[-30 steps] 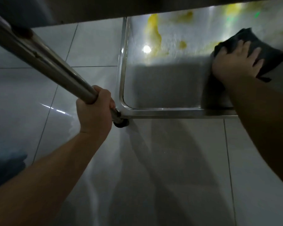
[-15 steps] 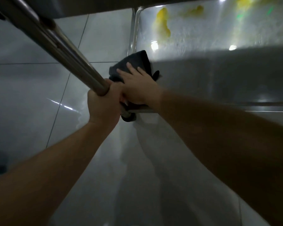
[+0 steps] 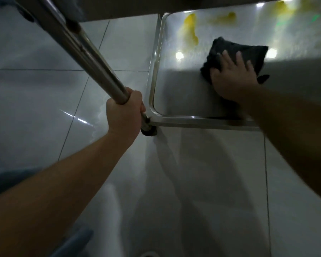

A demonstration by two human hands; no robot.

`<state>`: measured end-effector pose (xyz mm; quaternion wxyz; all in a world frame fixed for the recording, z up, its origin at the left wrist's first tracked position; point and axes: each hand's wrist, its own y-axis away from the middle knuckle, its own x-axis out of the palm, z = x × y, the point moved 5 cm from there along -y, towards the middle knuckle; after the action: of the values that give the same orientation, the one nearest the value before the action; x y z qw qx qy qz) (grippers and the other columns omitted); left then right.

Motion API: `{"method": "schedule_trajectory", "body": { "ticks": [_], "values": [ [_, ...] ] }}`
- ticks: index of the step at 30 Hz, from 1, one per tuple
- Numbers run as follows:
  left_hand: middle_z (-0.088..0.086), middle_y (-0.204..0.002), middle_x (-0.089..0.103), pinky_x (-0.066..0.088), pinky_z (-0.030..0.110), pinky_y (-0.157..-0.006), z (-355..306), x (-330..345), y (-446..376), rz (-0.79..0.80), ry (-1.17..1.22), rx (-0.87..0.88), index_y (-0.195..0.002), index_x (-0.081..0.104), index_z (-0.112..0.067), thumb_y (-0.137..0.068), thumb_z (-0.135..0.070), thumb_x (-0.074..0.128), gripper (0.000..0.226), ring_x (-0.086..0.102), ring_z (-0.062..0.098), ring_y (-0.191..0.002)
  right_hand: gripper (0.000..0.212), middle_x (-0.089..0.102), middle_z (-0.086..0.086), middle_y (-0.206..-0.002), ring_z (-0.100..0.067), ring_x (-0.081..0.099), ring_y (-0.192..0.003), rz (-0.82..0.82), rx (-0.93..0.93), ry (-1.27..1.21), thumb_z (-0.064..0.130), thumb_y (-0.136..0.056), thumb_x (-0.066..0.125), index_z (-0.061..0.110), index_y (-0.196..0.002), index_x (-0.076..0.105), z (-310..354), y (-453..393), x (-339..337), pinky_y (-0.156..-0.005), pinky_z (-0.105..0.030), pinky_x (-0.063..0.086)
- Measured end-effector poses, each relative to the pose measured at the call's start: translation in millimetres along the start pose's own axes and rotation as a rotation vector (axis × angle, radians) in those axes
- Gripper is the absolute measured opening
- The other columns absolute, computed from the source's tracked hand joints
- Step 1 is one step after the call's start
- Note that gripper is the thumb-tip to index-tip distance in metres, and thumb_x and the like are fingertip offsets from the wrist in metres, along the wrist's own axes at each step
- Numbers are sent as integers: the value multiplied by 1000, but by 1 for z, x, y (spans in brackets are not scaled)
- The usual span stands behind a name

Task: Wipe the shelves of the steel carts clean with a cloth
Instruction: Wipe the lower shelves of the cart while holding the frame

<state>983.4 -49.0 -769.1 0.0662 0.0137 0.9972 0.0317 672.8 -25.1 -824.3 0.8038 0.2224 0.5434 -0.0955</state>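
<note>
The cloth [image 3: 235, 56] is pressed flat onto the bottom shelf [image 3: 183, 93] under the right hand [image 3: 233, 78], fingers spread and straight, apparently so that a broad patch is covered with each pass. The cart post [image 3: 93, 58] is clamped in the curled left hand [image 3: 124, 114] just above the caster [image 3: 149, 131], probably so the cart is kept from rolling under the wiping push. Yellow smears [image 3: 190, 28] are seen just beyond the cloth, toward the far edge, not yet wiped. A pale tiled floor [image 3: 35, 89] lies around the cart.
</note>
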Motion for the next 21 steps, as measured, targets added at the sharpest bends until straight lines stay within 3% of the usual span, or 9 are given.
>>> {"method": "schedule_trajectory", "body": {
  "ticks": [2, 5, 8, 12, 14, 17, 19, 21],
  "values": [
    [-2, -55, 55, 54, 25, -60, -1, -1, -1, 1, -14, 2, -71, 55, -18, -76, -14, 61, 9, 58, 15, -56, 67, -1, 4, -174, -31, -7, -159, 6, -63, -7, 54, -103, 17, 30, -165, 12, 50, -1, 9, -126, -53, -4],
    [-2, -56, 57, 56, 26, -60, -2, -2, 1, -6, -39, 14, -72, 57, -17, -78, -12, 62, 9, 59, 15, -58, 53, 2, -7, -174, -44, -2, -157, 80, -389, 182, 42, -107, 21, 25, -156, 32, 127, 28, 32, -125, -62, 2],
    [0, -61, 57, 58, 30, -66, -2, -5, 1, 18, -37, 3, -72, 56, -17, -81, -8, 62, 14, 59, 18, -63, 50, 2, -8, -173, -41, -2, -158, 78, -612, 266, 37, -108, 26, 20, -153, 39, 150, 65, 48, -126, -61, 4],
    [-1, -64, 63, 59, 23, -65, 0, -7, 2, 27, -91, -36, -76, 59, -18, -84, -12, 64, 11, 67, 17, -67, 59, 3, 8, -173, -18, -5, -159, 137, -600, 138, 46, -107, 11, 33, -164, 11, 117, 84, 49, -129, -46, 0],
    [-1, -69, 69, 56, 17, -61, 6, -10, 3, 22, -150, -28, -76, 62, -24, -83, -22, 66, 8, 71, 12, -71, 61, 7, 12, -172, -13, -3, -159, 120, -579, 111, 51, -105, 9, 35, -165, 9, 94, 89, 45, -129, -42, 1],
    [-6, -83, 71, 49, 9, -60, 27, -19, 13, 79, -468, 32, -89, 64, -31, -89, -39, 72, 11, 68, -5, -75, 65, 6, 13, -172, -12, -2, -159, 95, -560, 140, 55, -103, 7, 35, -165, 7, 54, 96, 40, -128, -41, 1],
    [-13, -99, 69, 50, 14, -72, 43, -23, 23, 129, -684, 87, -104, 62, -32, -91, -41, 77, 22, 67, -4, -91, 66, 4, 14, -172, -11, -5, -158, 88, -537, 161, 56, -102, 7, 36, -165, 4, 25, 99, 34, -127, -39, -1],
    [-3, -126, 66, 54, 31, -91, 67, -22, 32, 290, -939, -34, -127, 59, -27, -89, -40, 81, 45, 65, 11, -113, 65, 1, 14, -171, -10, -8, -158, 81, -525, 183, 57, -103, 6, 36, -165, 2, -3, 102, 28, -127, -38, -2]
  ]
}}
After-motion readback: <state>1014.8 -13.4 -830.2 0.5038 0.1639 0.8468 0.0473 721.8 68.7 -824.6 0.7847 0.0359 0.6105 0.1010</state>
